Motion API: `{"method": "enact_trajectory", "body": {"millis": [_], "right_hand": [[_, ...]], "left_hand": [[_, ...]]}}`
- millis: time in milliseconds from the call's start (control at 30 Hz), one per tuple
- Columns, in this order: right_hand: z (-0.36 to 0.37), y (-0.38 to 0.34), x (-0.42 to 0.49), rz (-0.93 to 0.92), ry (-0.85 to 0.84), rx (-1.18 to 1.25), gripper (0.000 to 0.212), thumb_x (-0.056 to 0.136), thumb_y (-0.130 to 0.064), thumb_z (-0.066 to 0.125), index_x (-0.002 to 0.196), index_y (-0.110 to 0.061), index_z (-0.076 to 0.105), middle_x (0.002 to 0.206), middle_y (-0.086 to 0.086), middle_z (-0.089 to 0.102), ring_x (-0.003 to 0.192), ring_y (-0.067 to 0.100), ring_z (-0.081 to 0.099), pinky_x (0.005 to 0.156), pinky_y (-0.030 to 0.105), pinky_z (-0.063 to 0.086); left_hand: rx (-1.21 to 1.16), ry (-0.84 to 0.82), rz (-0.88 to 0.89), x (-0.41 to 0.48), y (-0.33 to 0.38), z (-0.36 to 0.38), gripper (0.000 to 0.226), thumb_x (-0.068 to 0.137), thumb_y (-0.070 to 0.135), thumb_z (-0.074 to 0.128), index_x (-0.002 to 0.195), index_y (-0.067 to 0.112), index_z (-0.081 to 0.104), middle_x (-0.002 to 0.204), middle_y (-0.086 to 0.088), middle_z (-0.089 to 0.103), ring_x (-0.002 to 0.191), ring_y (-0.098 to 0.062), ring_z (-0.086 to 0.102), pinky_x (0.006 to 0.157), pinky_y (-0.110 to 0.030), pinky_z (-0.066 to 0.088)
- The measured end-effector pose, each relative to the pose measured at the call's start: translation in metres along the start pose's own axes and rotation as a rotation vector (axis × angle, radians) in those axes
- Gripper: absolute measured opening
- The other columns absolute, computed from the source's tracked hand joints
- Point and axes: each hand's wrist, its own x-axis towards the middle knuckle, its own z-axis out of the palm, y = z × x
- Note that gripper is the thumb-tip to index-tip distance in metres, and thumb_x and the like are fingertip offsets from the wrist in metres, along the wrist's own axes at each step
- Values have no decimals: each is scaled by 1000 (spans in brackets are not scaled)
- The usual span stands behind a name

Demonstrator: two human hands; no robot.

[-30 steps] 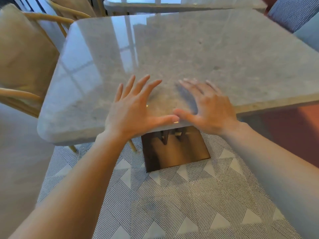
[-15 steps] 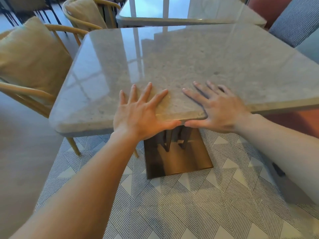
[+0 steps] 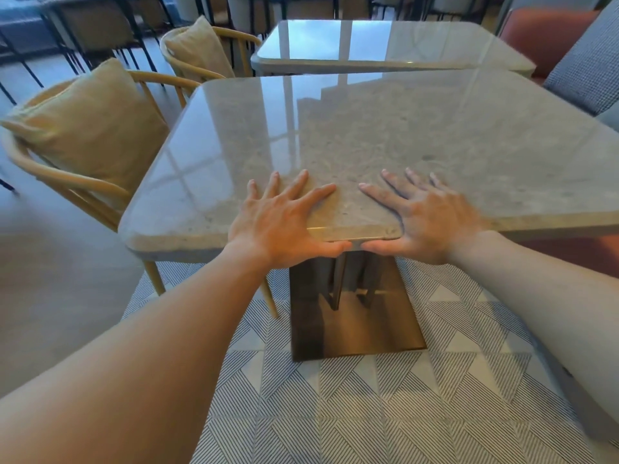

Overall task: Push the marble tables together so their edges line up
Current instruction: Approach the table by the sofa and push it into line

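The near marble table (image 3: 385,135) has a glossy grey top on a bronze pedestal base (image 3: 355,326). My left hand (image 3: 278,226) and my right hand (image 3: 425,222) clasp its near corner, with fingers spread flat on top and thumbs pressed against the edge face. The far marble table (image 3: 385,45) stands just beyond it, with a narrow gap between the two tops. The near top sits skewed, and its far left corner juts further left than the far table's corner.
Two wooden chairs with beige cushions (image 3: 87,128) (image 3: 201,51) stand along the left side. A grey sofa (image 3: 589,72) and an orange seat (image 3: 542,35) are at the right. A striped geometric rug (image 3: 368,413) lies underfoot, and dark chairs stand at the back.
The near table has slid away from me toward the far table, and more of the far table shows. My thumbs have dropped from the top onto the edge face.
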Motion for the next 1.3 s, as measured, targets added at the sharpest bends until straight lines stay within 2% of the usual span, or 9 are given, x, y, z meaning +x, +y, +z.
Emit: {"method": "enact_trajectory", "body": {"millis": [67,200,333,633,767,967,1100,1200,1300], "right_hand": [[-1,-4,5,10,4,9,126,59,-112,-6,167,-51,11,179,2,24,163,40,28,130,61,23],[0,-16,19,28,14,10,128,57,-110,-10,168,-49,11,179,4,24,163,40,27,130,63,24],[0,-28,32,41,14,-11,129,58,-109,-11,168,-48,10,179,5,24,163,42,26,129,64,25],[-3,-44,47,76,6,-46,123,62,-106,-6,169,-46,8,178,7,24,162,44,27,128,65,24],[-6,-51,54,91,4,-27,125,60,-106,-5,169,-46,9,179,7,23,162,44,26,129,66,22],[-7,-59,65,112,-3,-40,129,57,-107,-8,169,-45,9,178,8,23,162,44,26,128,67,23],[-8,-62,70,116,-4,-50,135,52,-107,-20,169,-45,9,178,8,23,162,44,26,128,67,24],[-8,-64,74,123,-5,-46,132,55,-108,-14,169,-46,8,179,8,23,162,44,25,128,67,24],[-6,-67,80,127,3,-45,134,53,-107,-18,169,-45,9,178,8,24,162,45,27,127,68,24]], "left_hand": [[10,-1,7,2,-6,-2,125,48,115,1,161,62,7,182,6,14,167,-40,14,129,-67,15],[3,-19,19,9,-27,-5,118,55,114,18,161,63,8,181,9,13,168,-37,14,131,-65,16],[10,-27,38,16,-45,-7,114,59,112,23,161,64,7,181,11,12,168,-35,14,131,-64,18],[12,-10,78,28,-70,-5,111,62,113,25,160,65,7,181,10,14,168,-35,16,130,-63,18],[10,0,94,34,-80,-5,117,56,116,16,161,64,7,181,10,15,167,-34,17,130,-62,18],[6,14,119,43,-95,-4,112,60,113,23,160,65,11,180,11,19,166,-33,21,130,-61,22],[6,11,125,45,-101,-4,112,61,114,23,160,64,10,180,11,18,167,-34,20,130,-61,22],[5,4,131,49,-105,-4,111,63,113,25,161,64,9,180,11,16,167,-34,18,130,-61,19],[8,8,140,52,-112,-4,110,63,113,26,161,64,9,180,12,16,167,-34,19,130,-60,19]]}}
